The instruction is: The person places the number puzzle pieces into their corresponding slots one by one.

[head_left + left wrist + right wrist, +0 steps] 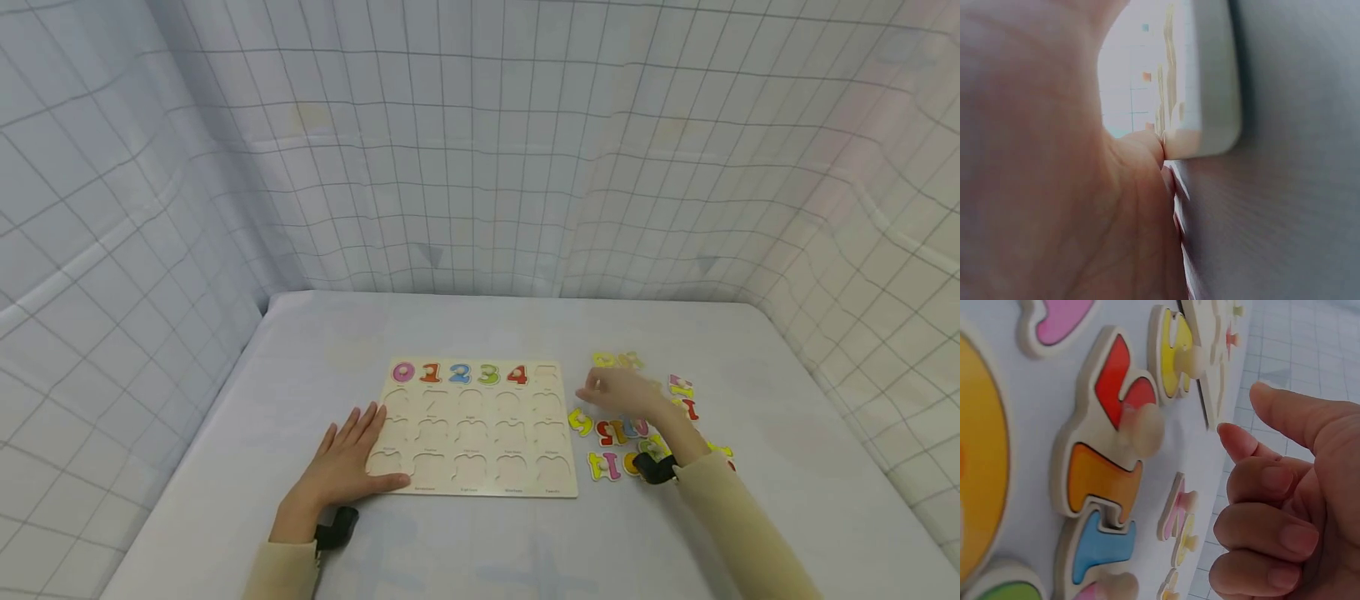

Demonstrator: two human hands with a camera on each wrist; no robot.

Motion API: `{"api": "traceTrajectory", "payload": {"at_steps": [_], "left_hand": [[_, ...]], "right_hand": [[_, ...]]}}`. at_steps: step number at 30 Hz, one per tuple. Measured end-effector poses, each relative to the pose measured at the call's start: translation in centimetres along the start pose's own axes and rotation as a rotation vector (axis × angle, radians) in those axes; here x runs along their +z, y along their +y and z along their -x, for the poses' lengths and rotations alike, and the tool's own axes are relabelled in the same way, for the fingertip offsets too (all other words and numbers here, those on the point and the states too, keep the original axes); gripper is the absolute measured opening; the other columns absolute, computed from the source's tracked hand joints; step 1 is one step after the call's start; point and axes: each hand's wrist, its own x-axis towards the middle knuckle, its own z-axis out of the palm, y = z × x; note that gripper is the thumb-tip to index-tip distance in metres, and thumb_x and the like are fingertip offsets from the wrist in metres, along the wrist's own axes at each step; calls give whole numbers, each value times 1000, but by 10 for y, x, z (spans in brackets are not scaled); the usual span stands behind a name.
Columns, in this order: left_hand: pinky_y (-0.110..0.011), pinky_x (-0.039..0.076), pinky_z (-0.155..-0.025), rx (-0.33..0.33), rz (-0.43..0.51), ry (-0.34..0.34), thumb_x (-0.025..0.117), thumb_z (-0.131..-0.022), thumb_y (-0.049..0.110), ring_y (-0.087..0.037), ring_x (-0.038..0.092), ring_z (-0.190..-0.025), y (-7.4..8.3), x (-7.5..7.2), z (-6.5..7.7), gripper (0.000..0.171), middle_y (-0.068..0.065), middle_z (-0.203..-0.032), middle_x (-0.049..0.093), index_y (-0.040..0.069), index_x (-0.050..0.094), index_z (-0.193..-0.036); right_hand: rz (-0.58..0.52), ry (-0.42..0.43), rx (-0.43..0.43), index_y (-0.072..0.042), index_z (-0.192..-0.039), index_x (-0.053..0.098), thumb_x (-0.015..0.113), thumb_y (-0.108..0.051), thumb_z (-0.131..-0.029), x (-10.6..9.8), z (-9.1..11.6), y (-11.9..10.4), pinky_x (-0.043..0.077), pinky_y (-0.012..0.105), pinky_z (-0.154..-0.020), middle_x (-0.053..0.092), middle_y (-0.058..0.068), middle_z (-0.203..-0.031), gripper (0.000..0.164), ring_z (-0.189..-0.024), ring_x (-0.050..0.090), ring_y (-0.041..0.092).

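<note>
A wooden number board (480,479) lies on the white-covered table, with knobbed numbers 0, 1, 2, 3 and a red 4 (517,374) in its top row. My left hand (345,458) rests with spread fingers on the board's left edge; the left wrist view shows the palm beside the board's rim (1210,81). Over the loose pieces hovers my right hand (622,392), holding nothing. Its thumb and index finger stand apart, and the other fingers curl inward. Nearest to it lie a yellow 5 (581,422) and a red-and-orange 15 (1110,381).
Several more knobbed number pieces lie right of the board, among them a yellow-and-pink one (604,466) and a pink-topped one (681,385). The right forearm partly covers some. Grid-patterned white curtains (465,167) surround the table.
</note>
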Motion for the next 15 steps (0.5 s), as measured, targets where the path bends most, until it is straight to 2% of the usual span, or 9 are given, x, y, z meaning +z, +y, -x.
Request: {"api": "traceTrajectory", "payload": {"at_steps": [4, 10, 15], "left_hand": [[-58, 2, -109, -1, -5, -8, 61, -71, 74, -37, 9, -141, 0, 0, 0, 114, -15, -155, 17, 3, 20, -151], [-58, 2, -109, 6, 12, 0, 63, -72, 71, -38, 9, -141, 1, -1, 1, 113, -16, -155, 18, 2, 21, -151], [-58, 2, -109, 3, 9, -7, 63, -72, 71, -37, 9, -141, 1, -1, 1, 113, -16, -155, 17, 3, 20, -151]], "right_hand": [[-27, -64, -17, -16, -89, 58, 62, -41, -91, 10, 0, 3, 33, 26, -46, 49, -3, -58, 25, -47, 41, 12], [-64, -139, -57, -16, -86, 57, 71, -39, -85, 16, 1, 1, 34, 27, -46, 49, -2, -57, 26, -46, 42, 12], [-33, -165, -81, -17, -87, 55, 71, -33, -86, 18, 1, -1, 32, 26, -46, 46, -3, -57, 22, -46, 41, 12]]}}
